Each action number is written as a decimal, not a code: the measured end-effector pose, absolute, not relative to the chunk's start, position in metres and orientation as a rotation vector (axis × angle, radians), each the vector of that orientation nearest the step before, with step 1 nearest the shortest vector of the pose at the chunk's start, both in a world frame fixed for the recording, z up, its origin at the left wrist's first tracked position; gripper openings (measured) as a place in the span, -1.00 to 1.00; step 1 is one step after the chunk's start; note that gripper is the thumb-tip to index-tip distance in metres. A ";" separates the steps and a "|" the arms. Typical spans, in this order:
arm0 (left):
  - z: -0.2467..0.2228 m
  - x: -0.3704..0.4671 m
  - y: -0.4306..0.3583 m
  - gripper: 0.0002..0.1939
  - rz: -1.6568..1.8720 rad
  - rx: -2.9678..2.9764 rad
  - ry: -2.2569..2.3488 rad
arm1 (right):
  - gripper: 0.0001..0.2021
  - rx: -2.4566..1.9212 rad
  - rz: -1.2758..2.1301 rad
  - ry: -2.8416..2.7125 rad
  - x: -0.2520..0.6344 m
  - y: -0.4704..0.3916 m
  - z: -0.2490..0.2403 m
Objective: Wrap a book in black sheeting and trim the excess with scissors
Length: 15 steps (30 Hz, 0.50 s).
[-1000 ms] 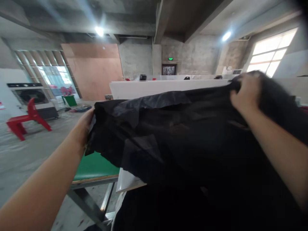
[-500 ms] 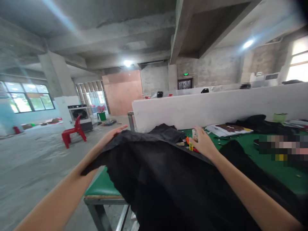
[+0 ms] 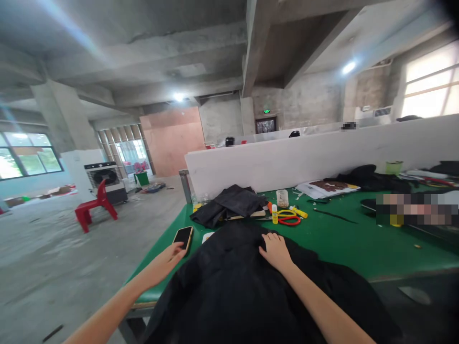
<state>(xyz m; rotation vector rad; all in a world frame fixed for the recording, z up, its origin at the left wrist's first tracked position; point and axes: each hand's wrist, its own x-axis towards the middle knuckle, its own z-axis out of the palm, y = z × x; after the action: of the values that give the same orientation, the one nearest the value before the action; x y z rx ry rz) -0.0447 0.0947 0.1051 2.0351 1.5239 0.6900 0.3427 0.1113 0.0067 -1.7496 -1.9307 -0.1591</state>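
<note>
A large black cloth [image 3: 229, 286] lies over the near edge of the green table and hangs down towards me. My right hand [image 3: 276, 251] rests on its upper part, fingers spread and bent a little over the fabric. Left of the cloth, my left hand [image 3: 168, 258] touches the lower end of a phone [image 3: 183, 237] in a light case, its fingers apart. Part of a small white item [image 3: 207, 237] shows between the phone and the cloth.
Beyond the cloth are folded black fabric [image 3: 233, 203], a glue stick [image 3: 274, 214], red-handled scissors [image 3: 289, 220], a clear cup [image 3: 282, 198] and papers [image 3: 326, 188]. A white partition [image 3: 251, 167] runs behind the table. A red chair [image 3: 96, 208] stands on the floor at left.
The raised black cloth has come down onto the table, uncovering the phone and scissors. Both hands have moved lower; the left has left the cloth and is at the phone. The view has shifted right.
</note>
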 end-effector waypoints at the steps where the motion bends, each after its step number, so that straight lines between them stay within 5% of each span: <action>1: 0.104 -0.032 0.093 -0.37 0.672 2.095 1.490 | -0.77 -1.746 -0.143 -1.944 0.343 0.112 0.008; 6: 0.091 0.024 0.096 -0.03 0.359 2.398 1.371 | -0.78 -1.727 -0.129 -1.851 0.347 0.112 0.025; 12: 0.094 0.033 0.129 -0.78 0.456 2.287 1.410 | -0.71 -1.592 -0.375 -1.487 0.355 0.110 0.093; 15: 0.121 0.038 0.138 -0.64 0.649 2.189 1.301 | -0.69 -1.348 -0.525 -1.446 0.360 0.108 0.142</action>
<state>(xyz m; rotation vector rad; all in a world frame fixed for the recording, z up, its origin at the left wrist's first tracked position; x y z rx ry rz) 0.0379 0.1384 0.1209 2.1886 1.3010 0.6485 0.3598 0.1083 0.1425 -1.3482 -1.4459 -0.5253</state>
